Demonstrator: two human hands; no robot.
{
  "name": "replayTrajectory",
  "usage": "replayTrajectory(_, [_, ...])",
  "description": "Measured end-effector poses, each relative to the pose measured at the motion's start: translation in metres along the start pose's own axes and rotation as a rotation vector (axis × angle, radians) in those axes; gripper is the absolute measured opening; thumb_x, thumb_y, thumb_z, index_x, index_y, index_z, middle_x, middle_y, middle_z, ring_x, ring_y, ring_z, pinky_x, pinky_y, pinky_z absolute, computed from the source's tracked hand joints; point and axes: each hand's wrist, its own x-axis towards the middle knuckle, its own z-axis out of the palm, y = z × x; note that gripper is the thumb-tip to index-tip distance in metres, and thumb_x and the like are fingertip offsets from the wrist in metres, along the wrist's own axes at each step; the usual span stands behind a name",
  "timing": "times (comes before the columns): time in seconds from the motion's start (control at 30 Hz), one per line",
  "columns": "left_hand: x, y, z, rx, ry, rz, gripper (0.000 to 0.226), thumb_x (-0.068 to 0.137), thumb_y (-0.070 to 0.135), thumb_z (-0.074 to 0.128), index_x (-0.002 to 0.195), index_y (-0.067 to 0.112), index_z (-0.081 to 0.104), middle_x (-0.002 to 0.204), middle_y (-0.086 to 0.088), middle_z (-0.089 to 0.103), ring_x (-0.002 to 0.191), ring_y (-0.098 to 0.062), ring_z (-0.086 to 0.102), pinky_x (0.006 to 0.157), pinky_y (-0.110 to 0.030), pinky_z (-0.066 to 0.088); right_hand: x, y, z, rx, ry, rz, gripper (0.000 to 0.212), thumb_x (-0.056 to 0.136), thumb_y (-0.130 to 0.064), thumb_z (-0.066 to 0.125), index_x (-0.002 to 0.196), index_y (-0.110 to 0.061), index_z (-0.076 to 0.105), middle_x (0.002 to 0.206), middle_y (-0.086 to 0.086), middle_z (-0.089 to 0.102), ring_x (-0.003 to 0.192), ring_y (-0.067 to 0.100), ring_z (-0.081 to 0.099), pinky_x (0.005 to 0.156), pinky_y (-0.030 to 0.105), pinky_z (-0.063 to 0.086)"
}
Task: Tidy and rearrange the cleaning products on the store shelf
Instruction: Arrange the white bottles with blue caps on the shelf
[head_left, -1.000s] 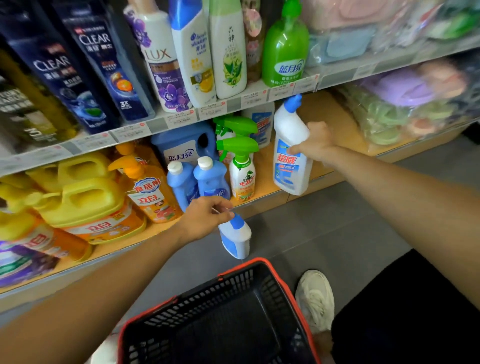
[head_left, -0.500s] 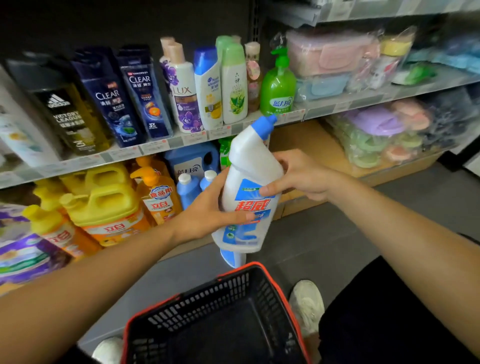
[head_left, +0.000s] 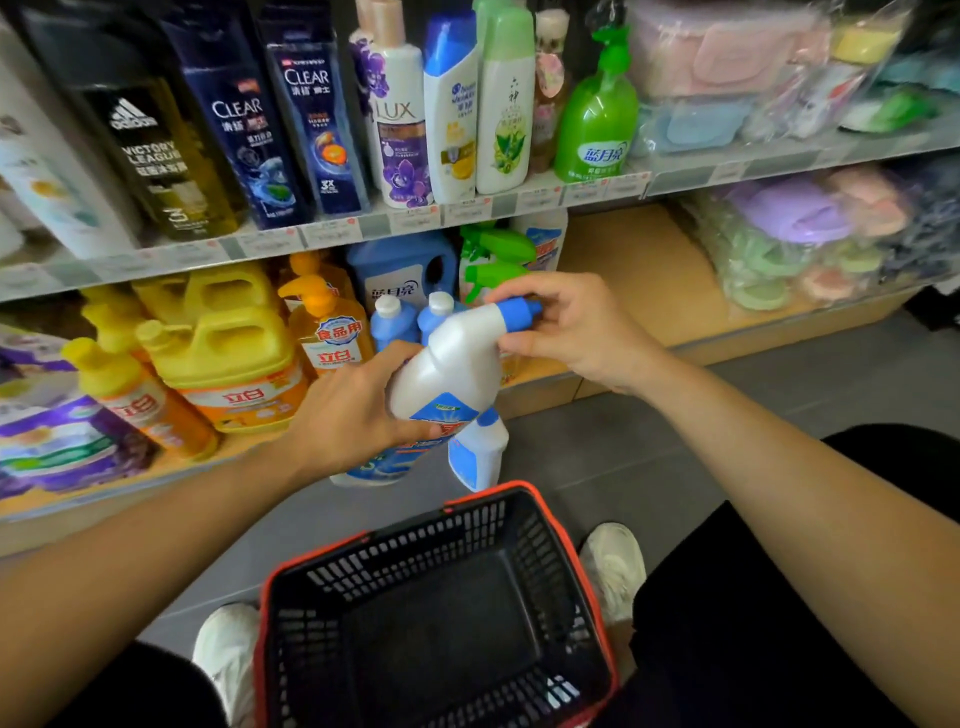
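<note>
Likely early: left grip clasps the toilet-cleaner bottle, right grip pinches its blue cap, bottle not yet placed on the lower shelf

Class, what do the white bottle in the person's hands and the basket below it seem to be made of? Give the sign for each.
White bottle: probably opaque plastic, smooth with a soft sheen, moulded angled neck. Basket: likely rigid plastic, matte black walls with moulded slots, red rim.
</note>
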Motion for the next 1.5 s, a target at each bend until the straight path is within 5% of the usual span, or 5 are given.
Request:
replayTrajectory(0.27, [0.012,-0.008,-0.018,-0.308,-0.227,-0.006,0.065,0.064,0.063,0.085,0.117,0.039,0.057,0.105,0.017,0.073,0.090,-0.001,0.071,0.075,-0.036,0.062,0.001,0.012,0.001,0.158,0.137,-0.033,0.033,0.079,0.002,0.077,0.106,-0.018,0.074,0.100,0.001,0.077,0.088,0.015,0.072,0.081,0.028,0.058])
replayTrajectory(0.83, [0.002,0.013,0.001,0.192,0.082,0.030,0.075,0.068,0.078,0.067,0.129,0.035,0.057,0.093,0.002,0.074,0.076,-0.025,0.068,0.055,-0.033,0.046,-0.003,0.012,0.014,0.252,0.247,0.220,0.015,0.099,-0.030,0.058,0.093,-0.027,0.071,0.054,-0.001,0.053,0.041,0.014,0.045,0.036,0.020,0.031])
replayTrajectory(1.03, [0.009,0.014,-0.009,-0.289,-0.130,-0.055,0.067,0.060,0.069,0.083,0.116,0.036,0.064,0.098,0.017,0.076,0.084,-0.001,0.073,0.072,-0.037,0.061,-0.004,0.007,0.008,0.102,0.113,0.002,0.015,0.100,-0.020,0.054,0.112,-0.025,0.061,0.071,-0.003,0.058,0.058,0.015,0.053,0.050,0.023,0.042])
replayTrajectory(1.23, [0.011,0.017,-0.006,-0.721,-0.319,-0.087,0.051,0.070,0.019,0.093,0.114,0.024,0.068,0.107,0.003,0.078,0.095,-0.020,0.076,0.075,-0.038,0.064,-0.006,0.003,0.005,0.006,0.106,-0.065,0.017,0.101,-0.010,0.053,0.114,-0.017,0.061,0.083,-0.002,0.059,0.062,0.011,0.056,0.056,0.018,0.046])
replayTrajectory(1.5, [0.011,0.021,0.000,-0.860,-0.227,-0.193,0.053,0.070,0.014,0.091,0.117,0.016,0.066,0.105,-0.002,0.078,0.091,-0.025,0.077,0.073,-0.042,0.064,-0.005,0.007,0.011,0.217,0.262,0.164,0.019,0.103,-0.024,0.052,0.113,-0.011,0.060,0.079,0.007,0.065,0.064,0.018,0.058,0.054,0.027,0.046])
